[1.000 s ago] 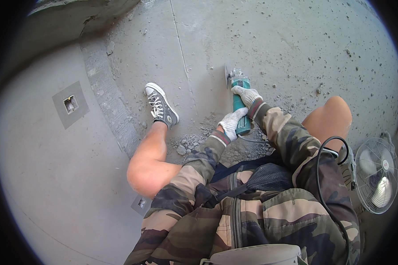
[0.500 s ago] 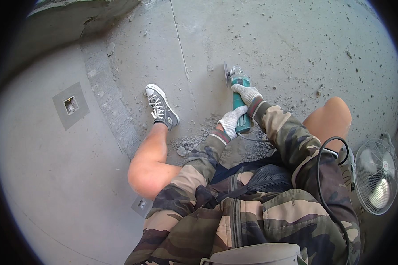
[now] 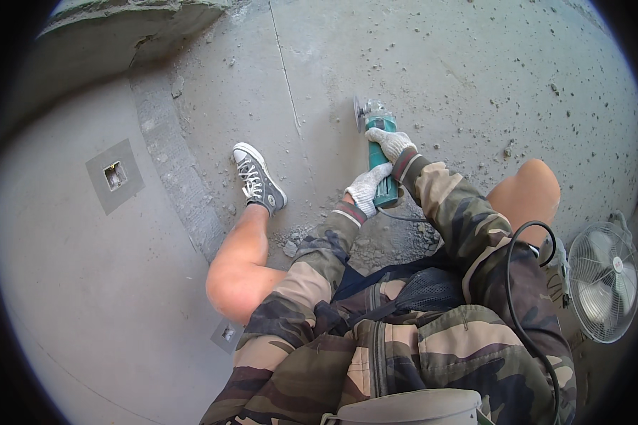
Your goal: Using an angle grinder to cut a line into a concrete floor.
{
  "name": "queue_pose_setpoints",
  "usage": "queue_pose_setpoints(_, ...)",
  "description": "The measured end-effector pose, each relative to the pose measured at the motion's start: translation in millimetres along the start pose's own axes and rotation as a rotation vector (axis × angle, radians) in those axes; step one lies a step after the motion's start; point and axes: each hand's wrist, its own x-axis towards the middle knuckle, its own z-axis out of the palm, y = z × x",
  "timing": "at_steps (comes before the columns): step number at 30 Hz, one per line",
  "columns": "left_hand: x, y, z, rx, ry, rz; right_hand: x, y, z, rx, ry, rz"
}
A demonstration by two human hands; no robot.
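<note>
Both of my hands, in white knit gloves, hold a teal angle grinder (image 3: 380, 157) above the concrete floor. My left hand (image 3: 366, 189) is closed round its rear end, near where the power cord comes out. Farther forward, my right hand (image 3: 390, 142) grips the body just behind the metal head. The cutting disc (image 3: 359, 114) stands on edge at the left side of the head, right of a thin straight line cut (image 3: 285, 69) in the floor. Whether the disc touches the floor I cannot tell.
Broken concrete rubble (image 3: 386, 248) lies between my legs, and small chips are scattered at right. My sneaker (image 3: 260, 178) stands left of the grinder. A black cord (image 3: 512, 297) runs over my right arm. A fan (image 3: 605, 282) stands at right, and a wall with a socket box (image 3: 115, 175) at left.
The grinder has shifted slightly left and away from me, both hands moving with it. My grip on it looks the same.
</note>
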Motion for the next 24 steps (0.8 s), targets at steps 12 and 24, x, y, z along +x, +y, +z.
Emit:
queue_pose_setpoints(12,5,14,12,-0.009,0.031,0.028,12,-13,2,0.01,0.015,-0.03)
queue_pose_setpoints(24,16,21,6,-0.048,0.006,0.055,10,-28,5,-0.036,0.019,-0.07)
